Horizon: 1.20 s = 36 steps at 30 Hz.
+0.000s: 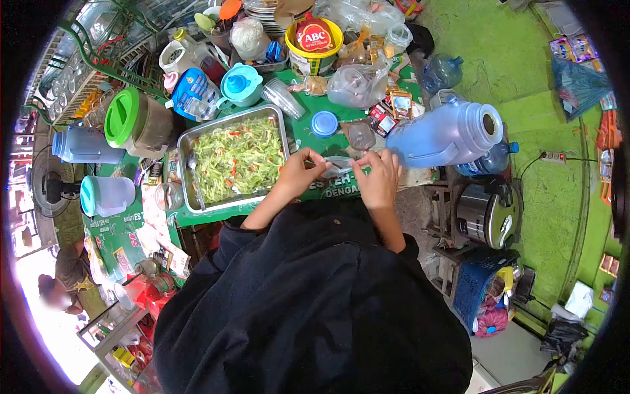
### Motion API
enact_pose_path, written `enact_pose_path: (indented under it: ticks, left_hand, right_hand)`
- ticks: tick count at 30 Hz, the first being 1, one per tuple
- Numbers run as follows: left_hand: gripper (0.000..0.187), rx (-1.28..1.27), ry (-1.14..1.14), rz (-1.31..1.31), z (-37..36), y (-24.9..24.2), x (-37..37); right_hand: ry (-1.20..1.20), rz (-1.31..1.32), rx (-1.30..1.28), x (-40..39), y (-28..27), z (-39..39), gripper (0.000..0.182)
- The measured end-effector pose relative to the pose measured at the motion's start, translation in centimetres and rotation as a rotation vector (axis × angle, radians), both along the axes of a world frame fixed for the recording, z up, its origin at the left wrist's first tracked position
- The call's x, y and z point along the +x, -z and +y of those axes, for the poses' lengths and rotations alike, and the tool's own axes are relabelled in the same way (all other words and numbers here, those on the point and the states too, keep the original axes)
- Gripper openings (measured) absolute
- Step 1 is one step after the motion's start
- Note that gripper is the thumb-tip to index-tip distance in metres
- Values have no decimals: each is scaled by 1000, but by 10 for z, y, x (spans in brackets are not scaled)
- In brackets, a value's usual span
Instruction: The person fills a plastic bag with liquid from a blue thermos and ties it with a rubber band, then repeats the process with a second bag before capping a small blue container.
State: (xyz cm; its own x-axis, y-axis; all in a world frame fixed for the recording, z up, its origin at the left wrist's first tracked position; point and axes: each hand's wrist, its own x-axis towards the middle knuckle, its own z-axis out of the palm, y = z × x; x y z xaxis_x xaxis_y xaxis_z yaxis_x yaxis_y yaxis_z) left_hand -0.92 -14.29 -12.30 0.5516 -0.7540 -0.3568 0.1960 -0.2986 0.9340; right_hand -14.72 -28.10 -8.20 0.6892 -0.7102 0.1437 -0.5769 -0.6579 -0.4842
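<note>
Your left hand point(302, 173) and right hand point(379, 181) pinch clear plastic point(339, 165) by the near edge of the tabletop point(303, 136), metal tray point(226, 204) close left, blue jug point(433, 136) close right, little bare room between.

Illumination: bright, even daylight; white overexposure in the opening point(49, 345) at lower left.
Dark tones: black sweatshirt point(315, 308), folds faintly resolved.
Glare: small highlights on the steel tray point(230, 205) and clear plastic bag point(354, 88).
Distortion: strong fisheye curvature; black vignette at corners.
Focus: centre fairly sharp; blurred patch over the person point(71, 269) at left.
</note>
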Motion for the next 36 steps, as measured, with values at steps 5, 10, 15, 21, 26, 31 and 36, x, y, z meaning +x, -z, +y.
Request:
enact_pose_path:
  ticks: [5,10,15,21,26,31,36]
  left_hand:
    - [21,-16,-14,-110,-2,-8,-1]
    - [19,63,67,-213,-6,-35,11]
    - [24,-55,196,-346,-6,-46,28]
    - [25,-173,315,-768,-3,-54,33]
    - [20,-187,293,-886,-3,-38,38]
    - [11,-134,278,-941,-10,-39,49]
    - [9,-175,276,-847,-15,-35,59]
  right_hand:
    - [-97,-59,-61,4,-3,-1,16]
    - [-162,-162,242,15,7,-12,10]
    - [-188,-177,483,25,-5,-16,17]
    - [-292,-151,584,30,3,-29,20]
    - [-236,-86,659,39,9,-38,19]
    - [-338,-120,668,46,14,-43,26]
    - [-646,-237,361,54,13,-41,41]
